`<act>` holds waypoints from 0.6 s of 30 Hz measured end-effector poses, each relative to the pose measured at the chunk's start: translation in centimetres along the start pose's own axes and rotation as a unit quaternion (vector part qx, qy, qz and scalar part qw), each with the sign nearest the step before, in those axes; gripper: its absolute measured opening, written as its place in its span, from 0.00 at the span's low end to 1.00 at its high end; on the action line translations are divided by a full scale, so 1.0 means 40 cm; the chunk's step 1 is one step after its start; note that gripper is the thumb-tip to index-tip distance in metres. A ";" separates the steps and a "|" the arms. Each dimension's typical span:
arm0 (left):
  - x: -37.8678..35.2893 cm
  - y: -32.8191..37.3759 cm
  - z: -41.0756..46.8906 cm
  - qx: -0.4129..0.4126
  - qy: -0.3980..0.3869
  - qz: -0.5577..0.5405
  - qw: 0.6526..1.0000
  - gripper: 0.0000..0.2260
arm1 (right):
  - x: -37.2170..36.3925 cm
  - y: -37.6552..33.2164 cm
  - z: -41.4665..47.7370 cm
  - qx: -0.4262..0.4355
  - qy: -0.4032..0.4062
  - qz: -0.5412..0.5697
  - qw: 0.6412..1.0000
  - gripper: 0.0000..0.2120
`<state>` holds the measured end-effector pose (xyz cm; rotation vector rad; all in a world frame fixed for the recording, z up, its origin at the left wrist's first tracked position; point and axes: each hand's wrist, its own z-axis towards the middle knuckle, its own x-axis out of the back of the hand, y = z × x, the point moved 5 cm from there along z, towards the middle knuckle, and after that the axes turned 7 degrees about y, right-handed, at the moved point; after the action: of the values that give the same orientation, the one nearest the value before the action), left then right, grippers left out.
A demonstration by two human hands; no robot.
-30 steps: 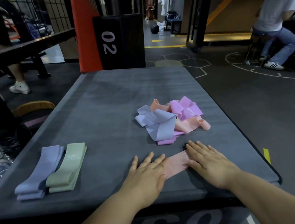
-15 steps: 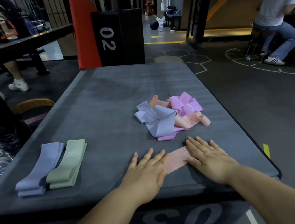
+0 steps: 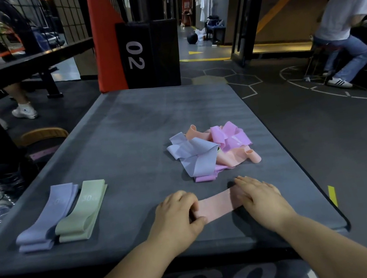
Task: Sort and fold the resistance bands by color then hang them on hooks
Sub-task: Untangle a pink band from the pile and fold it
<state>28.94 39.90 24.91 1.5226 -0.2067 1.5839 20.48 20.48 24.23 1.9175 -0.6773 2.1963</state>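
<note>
A peach-pink band (image 3: pixel 216 205) lies flat near the front edge of the grey padded box (image 3: pixel 129 132). My left hand (image 3: pixel 177 217) pinches its left end with fingers curled. My right hand (image 3: pixel 260 195) presses flat on its right end. Just behind lies a tangled pile of bands (image 3: pixel 212 151) in lilac, pink and peach. At the front left, a folded lilac band (image 3: pixel 47 217) and a folded green band (image 3: pixel 81 210) lie side by side.
A black pad marked 02 (image 3: pixel 149 54) and an orange post (image 3: pixel 106 43) stand behind the box. A person sits at the far right (image 3: pixel 346 28). Another person's legs (image 3: pixel 21 100) stand at the left by a black bench. Dark gym floor surrounds the box.
My left hand has gone from lying flat to curling its fingers around the band's left end. The hands have moved apart, showing more of the band between them.
</note>
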 end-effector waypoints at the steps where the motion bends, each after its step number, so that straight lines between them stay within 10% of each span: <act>1: 0.003 -0.002 0.003 0.003 0.004 0.006 1.000 0.09 | 0.006 0.003 0.001 -0.020 0.016 0.013 1.000 0.24; 7: 0.012 -0.013 0.030 0.032 0.001 0.038 0.999 0.12 | 0.030 0.035 0.010 -0.163 0.032 0.087 0.982 0.18; 18: 0.006 -0.001 0.038 0.058 -0.011 0.068 0.996 0.20 | 0.043 0.024 0.003 -0.169 0.043 0.113 0.978 0.15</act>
<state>30.10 39.01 25.43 1.6453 -0.2397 1.7122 19.91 19.27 25.66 1.6353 -1.2178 2.0997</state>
